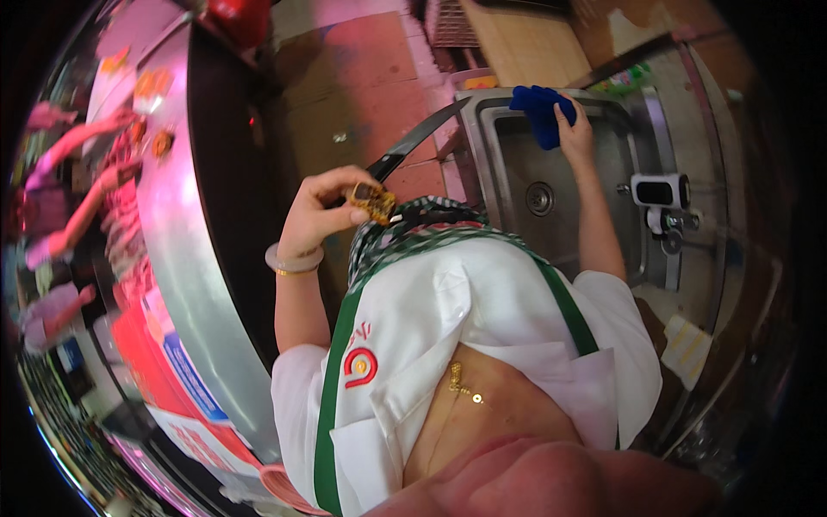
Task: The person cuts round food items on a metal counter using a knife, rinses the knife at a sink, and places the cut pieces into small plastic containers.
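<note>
My left hand (329,203), with a bangle at its wrist, pinches a bitten piece of dark-filled pastry (373,201) between thumb and fingers. A long knife (423,132) has its black handle running to the back of these fingers; whether they also grip it is hidden. Its blade reaches towards the near corner of the metal sink (486,161). At the right, my right hand (575,126) holds a bunched blue cloth (543,116) over the sink's far edge. The sink's drain (540,198) shows below the cloth.
A steel counter (187,220) runs along the left, bearing meat (129,245) and round pastries (161,143). Other people's arms (77,220) reach over it. A wooden board (526,42) stands beyond the sink. A faucet (675,223) and a white device (659,190) are at the sink's right.
</note>
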`<state>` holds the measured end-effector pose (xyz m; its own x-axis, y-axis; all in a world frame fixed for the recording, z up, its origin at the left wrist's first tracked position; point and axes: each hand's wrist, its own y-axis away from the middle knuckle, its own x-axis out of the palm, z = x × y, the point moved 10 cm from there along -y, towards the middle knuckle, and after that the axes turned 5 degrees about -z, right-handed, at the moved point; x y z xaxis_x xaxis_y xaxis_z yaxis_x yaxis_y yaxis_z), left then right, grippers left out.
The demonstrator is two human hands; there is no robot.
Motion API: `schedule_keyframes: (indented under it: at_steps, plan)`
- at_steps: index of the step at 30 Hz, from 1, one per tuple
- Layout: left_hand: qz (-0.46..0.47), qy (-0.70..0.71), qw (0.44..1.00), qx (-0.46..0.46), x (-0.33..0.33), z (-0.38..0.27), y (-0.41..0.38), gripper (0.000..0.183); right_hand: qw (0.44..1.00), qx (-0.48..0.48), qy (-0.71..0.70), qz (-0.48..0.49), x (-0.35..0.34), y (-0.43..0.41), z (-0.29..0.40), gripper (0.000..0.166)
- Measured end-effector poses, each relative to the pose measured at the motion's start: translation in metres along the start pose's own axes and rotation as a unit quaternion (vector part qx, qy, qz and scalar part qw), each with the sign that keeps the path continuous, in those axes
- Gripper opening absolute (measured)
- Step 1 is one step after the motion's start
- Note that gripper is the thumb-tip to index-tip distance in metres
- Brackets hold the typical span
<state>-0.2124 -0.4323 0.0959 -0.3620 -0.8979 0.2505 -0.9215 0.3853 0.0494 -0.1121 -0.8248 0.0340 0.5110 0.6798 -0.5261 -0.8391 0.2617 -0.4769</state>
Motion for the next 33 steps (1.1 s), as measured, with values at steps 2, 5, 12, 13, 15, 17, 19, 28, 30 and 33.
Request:
schedule_keyframes:
  at_steps: [2,5,12,13,15,17,19,28,30,33]
  plan:
    - [0.0,-0.023,1.0,-0.018,-0.001,-0.006,-0.013,0.031,0.999,0.002,-0.026,-0.048,-0.02,-0.007,0.0,0.031]
    - [-0.01,0.024,1.0,-0.017,-0.007,0.014,-0.004,0.034,0.992,0.06,-0.015,-0.112,-0.058,-0.018,0.029,0.033]
    - [-0.001,0.076,0.997,-0.027,-0.004,0.02,-0.016,0.032,0.891,-0.158,0.245,-0.347,-0.202,-0.1,0.114,0.042]
    - [-0.006,0.076,0.997,-0.026,-0.004,0.021,-0.018,0.033,0.869,-0.247,0.275,-0.329,-0.207,-0.118,0.119,0.043]
    - [-0.018,0.07,0.997,-0.034,-0.004,0.02,-0.02,0.039,0.835,-0.222,0.366,-0.345,-0.204,-0.15,0.112,0.045]
    - [-0.024,0.09,0.995,-0.034,-0.005,0.02,-0.021,0.042,0.765,-0.31,0.498,-0.266,-0.193,-0.184,0.075,0.05]
    - [-0.032,0.106,0.994,-0.024,-0.008,0.019,-0.022,0.038,0.875,0.084,0.473,-0.053,-0.208,-0.221,-0.059,0.073]
    - [-0.051,0.194,0.98,0.012,-0.016,0.012,-0.014,0.035,0.876,-0.155,0.444,-0.106,-0.177,-0.194,0.032,0.053]
    - [-0.054,0.182,0.982,0.018,-0.009,0.005,-0.019,0.032,0.952,-0.136,0.266,-0.062,-0.134,-0.142,0.064,0.032]
    - [-0.067,0.163,0.984,0.019,-0.007,0.009,-0.028,0.032,0.941,-0.043,-0.115,0.317,0.006,-0.02,0.105,0.028]
